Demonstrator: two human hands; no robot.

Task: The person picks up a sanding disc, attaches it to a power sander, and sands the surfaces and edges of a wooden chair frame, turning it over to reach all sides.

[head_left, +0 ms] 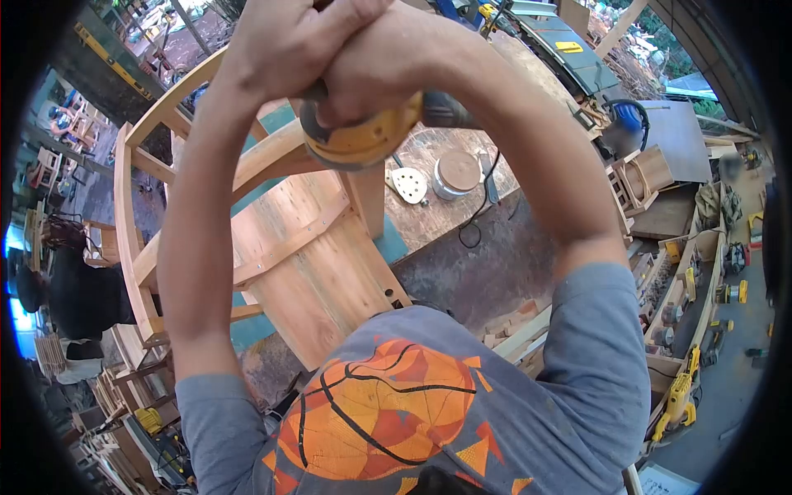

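Note:
A yellow and black power sander [359,142] is under my right hand [375,70], whose fingers are closed around its top. My left hand [293,41] is closed too, crossing over the right at the top edge, with its fingers partly cut off by the frame. Both hands bear on the sander, which overlaps a curved rail of a wooden chair frame [318,223]. Below them the chair shows a broad plank panel with a screwed cross strip. A holed triangular sanding pad [408,186] and a round lidded tin [459,173] lie to the right of the sander.
The chair frame rests on a worn workbench [429,219] with a dark cord [472,223] looping over its edge. A person in black [82,280] is at the left. Tools and timber fill the right side, including a yellow power tool [681,396] and a blue machine [629,120].

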